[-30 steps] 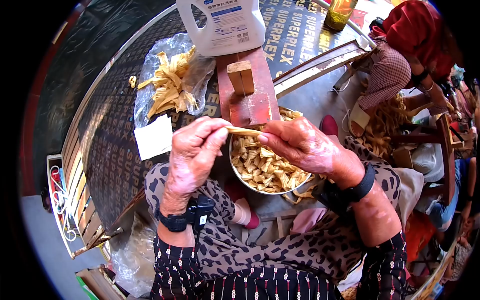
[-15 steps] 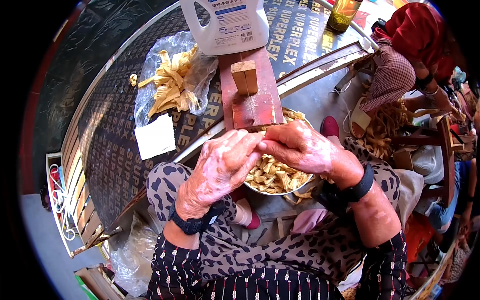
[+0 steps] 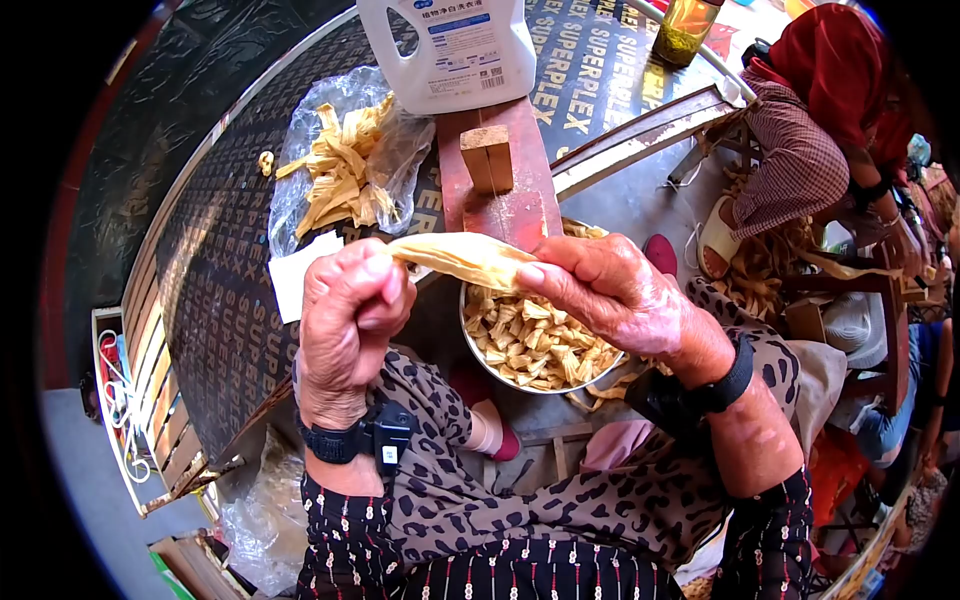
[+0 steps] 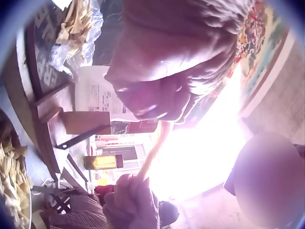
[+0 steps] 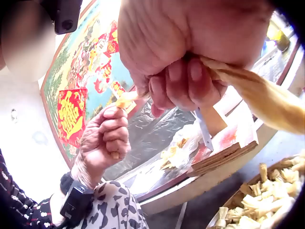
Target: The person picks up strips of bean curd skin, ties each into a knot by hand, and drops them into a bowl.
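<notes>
In the head view a pale yellow strip [image 3: 465, 258] stretches between the two hands, above a round bowl's rim [image 3: 540, 388]. The left hand [image 3: 350, 325] pinches its left end with curled fingers. Thumb and fingers of the right hand [image 3: 620, 300] grip the other end. Folded yellow pieces [image 3: 535, 340] fill the bowl below. In the right wrist view, a length of the strip [image 5: 267, 98] trails out of the right hand [image 5: 190, 52], while the left hand [image 5: 107, 136] holds the far end. The left wrist view has the strip [image 4: 155, 152] between both hands.
A red wooden board [image 3: 500, 215] with an upright block [image 3: 487, 160] juts from the round table, a white jug [image 3: 460, 55] behind it. Loose strips [image 3: 345, 170] lie on a plastic bag beside white paper [image 3: 290, 280]. Another person [image 3: 800, 130] sits at the right.
The left hand came in close to the right hand, then moved back left and turned. The strip, narrow at first and then mostly hidden, now shows wider between them.
</notes>
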`<state>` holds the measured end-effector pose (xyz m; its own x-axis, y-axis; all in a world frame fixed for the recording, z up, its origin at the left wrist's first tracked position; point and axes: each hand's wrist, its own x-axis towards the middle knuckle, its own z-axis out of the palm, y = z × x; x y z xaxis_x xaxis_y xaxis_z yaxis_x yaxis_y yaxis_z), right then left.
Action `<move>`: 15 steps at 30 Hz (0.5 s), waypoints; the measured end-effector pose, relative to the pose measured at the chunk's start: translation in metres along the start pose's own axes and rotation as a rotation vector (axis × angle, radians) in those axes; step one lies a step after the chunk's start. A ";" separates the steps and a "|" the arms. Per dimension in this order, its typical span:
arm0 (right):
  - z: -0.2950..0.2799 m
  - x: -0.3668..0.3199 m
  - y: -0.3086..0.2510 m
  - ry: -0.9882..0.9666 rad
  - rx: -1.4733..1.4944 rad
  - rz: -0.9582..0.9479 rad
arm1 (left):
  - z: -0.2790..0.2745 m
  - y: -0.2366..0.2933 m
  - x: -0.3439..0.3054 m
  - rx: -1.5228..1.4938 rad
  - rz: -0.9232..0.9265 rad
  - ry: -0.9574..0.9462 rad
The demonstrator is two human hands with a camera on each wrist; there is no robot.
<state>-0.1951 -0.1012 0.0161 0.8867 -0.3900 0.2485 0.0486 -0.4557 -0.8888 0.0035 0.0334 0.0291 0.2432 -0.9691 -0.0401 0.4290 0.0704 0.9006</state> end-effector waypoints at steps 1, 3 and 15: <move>0.002 0.001 -0.002 0.000 0.001 0.000 | 0.003 -0.003 0.002 -0.065 0.040 0.001; 0.008 0.003 -0.003 0.014 0.012 0.010 | 0.004 -0.010 0.003 -0.473 -0.045 -0.056; 0.028 0.001 0.009 0.057 -0.019 -0.006 | 0.040 -0.031 0.006 0.253 0.176 0.045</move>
<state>-0.1807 -0.0837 -0.0023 0.8587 -0.4322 0.2754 0.0442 -0.4730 -0.8800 -0.0433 0.0164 0.0183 0.3353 -0.9355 0.1118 0.1477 0.1694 0.9744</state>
